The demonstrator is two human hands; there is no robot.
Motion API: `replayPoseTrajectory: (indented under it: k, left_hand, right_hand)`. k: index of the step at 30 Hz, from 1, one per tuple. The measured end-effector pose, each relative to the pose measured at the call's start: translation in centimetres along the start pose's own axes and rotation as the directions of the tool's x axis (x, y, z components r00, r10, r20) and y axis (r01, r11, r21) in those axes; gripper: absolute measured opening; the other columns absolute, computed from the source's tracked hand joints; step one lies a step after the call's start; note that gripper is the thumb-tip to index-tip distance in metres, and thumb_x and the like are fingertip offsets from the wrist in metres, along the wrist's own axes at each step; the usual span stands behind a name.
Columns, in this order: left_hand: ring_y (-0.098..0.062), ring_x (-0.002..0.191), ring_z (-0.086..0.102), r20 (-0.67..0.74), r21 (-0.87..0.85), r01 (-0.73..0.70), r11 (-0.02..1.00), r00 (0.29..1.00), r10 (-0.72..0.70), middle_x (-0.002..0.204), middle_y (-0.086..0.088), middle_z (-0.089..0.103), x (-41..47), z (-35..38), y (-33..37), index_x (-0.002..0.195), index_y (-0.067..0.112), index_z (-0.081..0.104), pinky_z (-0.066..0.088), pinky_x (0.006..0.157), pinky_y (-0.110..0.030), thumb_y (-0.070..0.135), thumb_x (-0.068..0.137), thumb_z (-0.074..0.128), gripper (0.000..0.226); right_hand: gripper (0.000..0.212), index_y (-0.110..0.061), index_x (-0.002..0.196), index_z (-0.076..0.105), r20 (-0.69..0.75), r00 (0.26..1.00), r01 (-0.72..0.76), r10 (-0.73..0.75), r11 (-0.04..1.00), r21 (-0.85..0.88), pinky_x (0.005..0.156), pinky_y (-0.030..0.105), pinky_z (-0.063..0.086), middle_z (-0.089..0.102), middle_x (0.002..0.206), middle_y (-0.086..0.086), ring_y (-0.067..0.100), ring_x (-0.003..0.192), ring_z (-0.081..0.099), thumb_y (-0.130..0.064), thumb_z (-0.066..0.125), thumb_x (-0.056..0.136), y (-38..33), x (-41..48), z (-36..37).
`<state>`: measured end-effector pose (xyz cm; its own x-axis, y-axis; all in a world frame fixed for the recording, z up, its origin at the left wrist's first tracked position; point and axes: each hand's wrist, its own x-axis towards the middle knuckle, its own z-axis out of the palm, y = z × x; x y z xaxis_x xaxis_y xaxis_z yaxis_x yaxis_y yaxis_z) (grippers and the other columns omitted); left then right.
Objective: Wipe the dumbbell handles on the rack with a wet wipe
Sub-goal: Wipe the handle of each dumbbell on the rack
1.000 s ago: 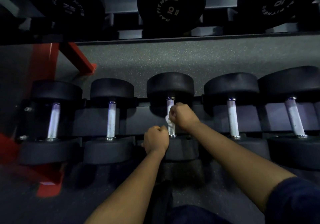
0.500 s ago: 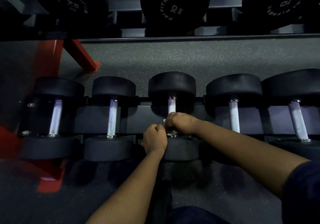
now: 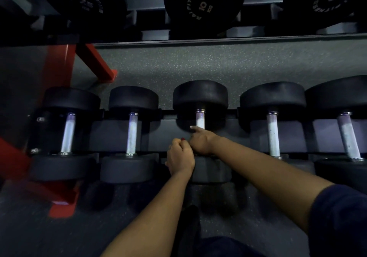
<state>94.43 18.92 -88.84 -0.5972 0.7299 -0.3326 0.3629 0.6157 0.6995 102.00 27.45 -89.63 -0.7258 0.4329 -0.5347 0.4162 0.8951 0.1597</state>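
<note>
Looking down at the lower tier of a dumbbell rack [image 3: 166, 131], five black dumbbells sit side by side with pale metal handles running near to far. Both hands are at the middle dumbbell [image 3: 200, 96].

The right hand [image 3: 201, 142] is curled around the near part of the middle handle [image 3: 200, 120], with one finger sticking out toward the far left, its tip right beside the handle. I'd expect the wet wipe to be under that hand, but honestly I can't make it out, it's hidden or too dark to tell. So whether the hand is gripping the wipe or just the bare handle, can't say. The far stretch of that handle is uncovered and looks bright white.

The left hand [image 3: 179, 157] is balled into a loose fist just to the near left of the right one, touching it, sitting over the near head of the same dumbbell. There's a bit of red at its far edge, looks like a painted nail. Can't tell if it's holding anything.

The other handles are all untouched: two to the left [image 3: 132, 134] [image 3: 67, 133] and two to the right [image 3: 273, 135] [image 3: 348, 137].

Above, on the upper tier, bigger dumbbells [image 3: 202, 4] show their round ends, one marked 10 KG. A red frame leg [image 3: 95, 62] stands on the speckled floor [image 3: 198, 64] at the far left. Dark blue sleeve [image 3: 337, 217] on the right arm.
</note>
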Motion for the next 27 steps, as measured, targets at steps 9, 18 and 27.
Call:
replayPoseTrajectory:
  k: [9, 18, 27]
  left_hand:
    - [-0.023, 0.083, 0.051, 0.011, -0.005, 0.016, 1.0, 1.0, -0.016, 0.084, 0.0, 0.054, 0.2, 0.1, 0.0, 0.083, 0.02, 0.045, 0.043, 0.089, -0.048, 0.034, 0.097, 0.037, 0.022]
    - [-0.026, 0.082, 0.051, 0.021, -0.016, 0.022, 1.0, 1.0, -0.022, 0.083, -0.002, 0.054, 0.2, 0.0, 0.0, 0.087, 0.019, 0.047, 0.044, 0.086, -0.043, 0.034, 0.097, 0.039, 0.02]
    - [-0.023, 0.08, 0.05, 0.013, 0.009, 0.019, 1.0, 1.0, -0.019, 0.082, 0.001, 0.053, 0.4, 0.0, 0.0, 0.085, 0.021, 0.047, 0.044, 0.087, -0.045, 0.035, 0.096, 0.039, 0.019]
  right_hand:
    - [0.029, -0.007, 0.106, 0.065, 0.004, 1.0, -0.018, 0.018, 0.979, 0.205, 0.105, 0.039, 0.038, 0.067, 0.111, 0.016, 0.031, 0.106, 0.061, -0.021, 0.043, 0.095, 0.5, -1.3, -1.5]
    - [0.03, -0.009, 0.122, 0.057, 0.054, 0.997, -0.057, 0.047, 0.976, 0.209, 0.118, 0.035, 0.013, 0.063, 0.122, 0.009, 0.022, 0.121, 0.053, -0.017, 0.04, 0.097, -0.2, 0.0, -1.0]
    - [0.027, -0.004, 0.108, 0.059, -0.072, 0.984, -0.099, 0.161, 0.844, 0.526, 0.089, 0.037, 0.047, 0.052, 0.11, 0.014, 0.03, 0.102, 0.053, -0.02, 0.042, 0.095, 0.0, -0.5, 0.0]
